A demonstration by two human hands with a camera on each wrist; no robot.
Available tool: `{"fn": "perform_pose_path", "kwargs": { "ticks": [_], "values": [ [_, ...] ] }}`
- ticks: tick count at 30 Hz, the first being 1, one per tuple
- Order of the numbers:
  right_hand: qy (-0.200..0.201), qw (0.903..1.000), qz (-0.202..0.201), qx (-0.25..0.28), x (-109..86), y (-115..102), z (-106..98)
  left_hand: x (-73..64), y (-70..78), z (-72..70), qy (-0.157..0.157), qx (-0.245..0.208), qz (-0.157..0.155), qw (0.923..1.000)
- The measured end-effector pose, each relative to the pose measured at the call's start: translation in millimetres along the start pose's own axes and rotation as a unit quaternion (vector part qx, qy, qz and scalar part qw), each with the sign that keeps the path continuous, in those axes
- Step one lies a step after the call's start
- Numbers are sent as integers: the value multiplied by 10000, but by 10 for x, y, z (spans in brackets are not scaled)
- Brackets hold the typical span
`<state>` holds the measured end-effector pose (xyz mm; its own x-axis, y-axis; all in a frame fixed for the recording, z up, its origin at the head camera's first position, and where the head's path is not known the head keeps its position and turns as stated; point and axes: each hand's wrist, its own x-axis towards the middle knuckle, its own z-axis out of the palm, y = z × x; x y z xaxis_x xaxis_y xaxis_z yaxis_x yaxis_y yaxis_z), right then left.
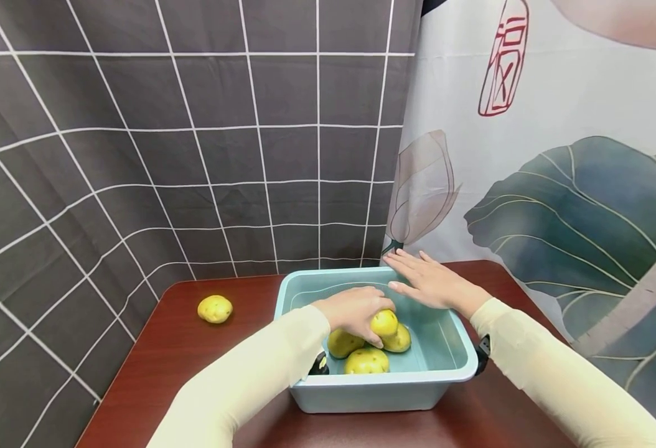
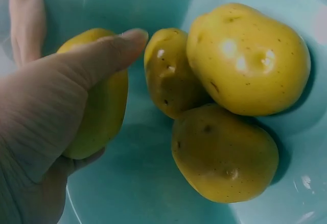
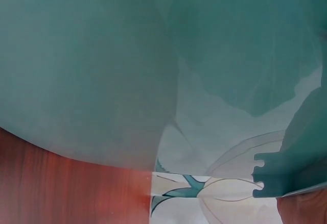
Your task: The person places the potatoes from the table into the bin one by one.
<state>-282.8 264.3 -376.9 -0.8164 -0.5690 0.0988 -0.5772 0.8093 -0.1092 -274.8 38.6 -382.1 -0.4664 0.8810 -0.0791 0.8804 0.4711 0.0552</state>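
Note:
My left hand (image 1: 353,309) reaches into a light blue plastic basin (image 1: 378,378) and grips a yellow potato (image 1: 384,323). In the left wrist view the thumb lies across this potato (image 2: 104,114), fingers curled behind it. Close by in the basin lie a large potato (image 2: 250,60), a smaller one (image 2: 168,76) and a third potato (image 2: 225,152), touching one another. My right hand (image 1: 431,280) stretches flat over the basin's far right rim, fingers extended and holding nothing. The basin's wall (image 3: 87,81) fills most of the right wrist view.
Another potato (image 1: 215,309) lies on the dark red wooden table (image 1: 193,354), left of the basin. Behind the table hang a grey gridded curtain (image 1: 283,155) and a white cloth (image 1: 451,81) printed with lotus leaves.

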Motion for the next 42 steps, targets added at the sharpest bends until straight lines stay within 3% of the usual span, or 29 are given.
{"fn": "perform_pose_path", "kwargs": {
  "ticks": [16,26,35,42],
  "values": [
    [-12,10000,-43,-29,-17,13,-46,44,49,38,-475,-131,170,9986],
    [-82,10000,-10,32,-16,1,-53,60,50,66,-632,-133,65,9979],
    [-54,10000,-23,56,-7,-9,-41,56,20,97,-714,-201,61,9972],
    [-64,10000,-58,4,10,-9,-21,48,6,135,-599,-161,114,9980]
  ]
}}
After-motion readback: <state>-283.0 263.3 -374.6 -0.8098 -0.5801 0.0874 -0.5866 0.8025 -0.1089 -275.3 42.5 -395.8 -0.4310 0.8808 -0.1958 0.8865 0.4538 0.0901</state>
